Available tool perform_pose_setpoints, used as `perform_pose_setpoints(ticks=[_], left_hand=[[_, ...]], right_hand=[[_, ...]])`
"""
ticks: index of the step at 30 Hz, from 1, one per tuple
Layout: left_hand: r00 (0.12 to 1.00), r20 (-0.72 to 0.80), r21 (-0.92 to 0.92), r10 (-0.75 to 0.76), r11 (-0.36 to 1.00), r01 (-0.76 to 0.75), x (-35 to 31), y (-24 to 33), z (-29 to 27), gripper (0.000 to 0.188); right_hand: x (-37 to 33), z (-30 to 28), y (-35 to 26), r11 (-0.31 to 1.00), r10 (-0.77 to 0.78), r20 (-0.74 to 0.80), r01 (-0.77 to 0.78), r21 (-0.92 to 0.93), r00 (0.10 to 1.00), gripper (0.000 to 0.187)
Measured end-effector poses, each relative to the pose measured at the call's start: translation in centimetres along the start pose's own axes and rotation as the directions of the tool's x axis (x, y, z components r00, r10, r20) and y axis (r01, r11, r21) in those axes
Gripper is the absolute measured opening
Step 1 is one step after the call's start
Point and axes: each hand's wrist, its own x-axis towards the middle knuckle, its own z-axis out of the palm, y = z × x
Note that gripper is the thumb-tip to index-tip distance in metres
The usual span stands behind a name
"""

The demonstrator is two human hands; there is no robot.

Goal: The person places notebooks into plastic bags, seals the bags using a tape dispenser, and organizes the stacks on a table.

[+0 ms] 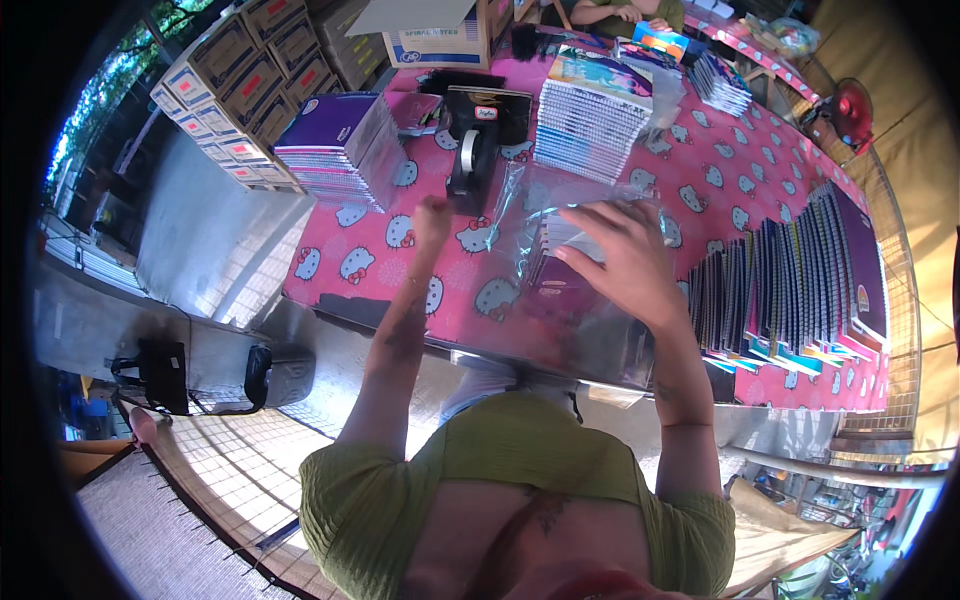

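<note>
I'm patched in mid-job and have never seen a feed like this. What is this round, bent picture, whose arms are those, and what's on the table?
One fisheye camera on the person's head looks down, so edges bend. The bare arms are the person's own. The right hand presses a stack of notebooks in a clear plastic bag. The left hand is raised, fist closed, by a black tape dispenser. All rest on a pink cartoon-cat tablecloth, with a purple notebook stack left and a row of spiral notebooks right.

Clear plastic bag (560, 215) holding notebooks, directly under right-hand fingers (600, 232). Stacked brown cartons (250, 70) with white-blue labels, far left of left-hand fingers (432, 212).
</note>
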Motion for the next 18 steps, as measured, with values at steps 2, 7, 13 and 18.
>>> perform_pose_setpoints(ticks=[2, 7, 13, 18], left_hand=[[0.993, 0.121, 0.42, -0.009, 0.907, -0.043, 0.5, 2.2, -2.0, 0.026], [0.767, 0.451, -0.571, 0.457, 0.808, -0.145, -2.2, 10.6, -6.4, 0.026], [0.58, 0.449, -0.608, 0.68, 0.708, -0.36, -4.1, 20.6, -6.2, 0.026], [0.379, 0.522, -0.661, 0.764, 0.644, -0.385, -1.4, 22.0, -6.8, 0.014]], right_hand=[[0.6, 0.7, -0.1, 0.999, 0.023, 0.032, -0.022, -0.046, 0.999, 0.041], [1.4, 1.0, -1.1, 0.983, 0.135, 0.122, -0.117, -0.142, 0.983, 0.045], [2.0, 1.4, -1.2, 0.995, 0.103, 0.144, -0.103, -0.005, 0.984, 0.042], [0.0, 0.3, 0.3, 0.971, 0.186, 0.264, -0.135, -0.197, 0.946, 0.04]])
